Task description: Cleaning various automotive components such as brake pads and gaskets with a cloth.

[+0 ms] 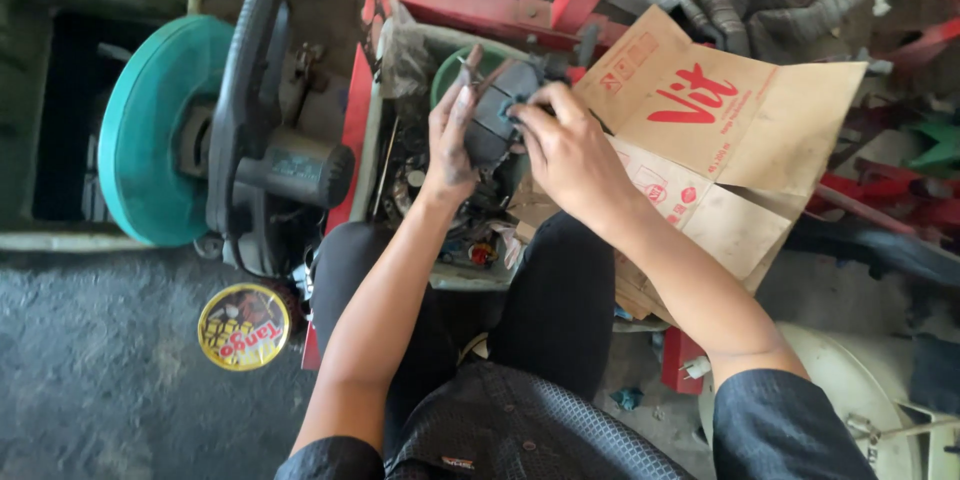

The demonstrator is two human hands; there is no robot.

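Both my hands hold a dark grey, flat, curved-edged metal part (497, 110) over an open bin of small parts. My left hand (452, 135) grips its left side with greasy fingers. My right hand (566, 145) pinches its right edge with the fingertips. The bin (470, 278) sits just beyond my knees and holds several small dark mechanical pieces. A green round rim (447, 70) shows behind the held part. I am crouched in dark trousers.
A chop saw with a teal blade guard (150, 130) and black handle (250, 120) stands at the left. Flattened brown cardboard (730, 140) lies to the right. A round yellow tin lid (243, 326) rests on the grey floor. Red metal frames (480, 10) and grey hoses (750, 0) lie behind.
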